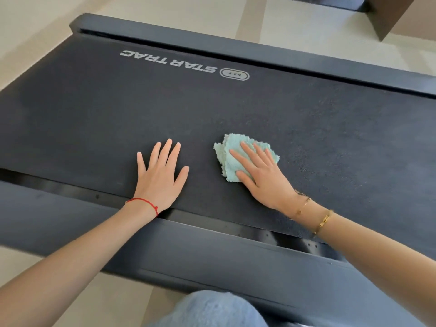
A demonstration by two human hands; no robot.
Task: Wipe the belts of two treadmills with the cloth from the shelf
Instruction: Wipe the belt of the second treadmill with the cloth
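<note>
A dark treadmill belt (94, 114) with a white STAR TRAC logo fills most of the view. A crumpled light blue-green cloth (232, 149) lies on the belt near its middle. My right hand (262, 175) presses flat on top of the cloth, fingers spread, covering its right part. My left hand (159, 178) rests palm-down on the bare belt just left of the cloth, fingers apart, holding nothing. A red string is around the left wrist, gold bracelets around the right.
Dark side rails run along the belt's near edge (212, 256) and far edge (259, 50). Pale floor tiles (306, 22) lie beyond. Another dark machine base (339, 2) and a brown post (389, 17) stand at the top right. My knee in light jeans (212, 310) is at the bottom.
</note>
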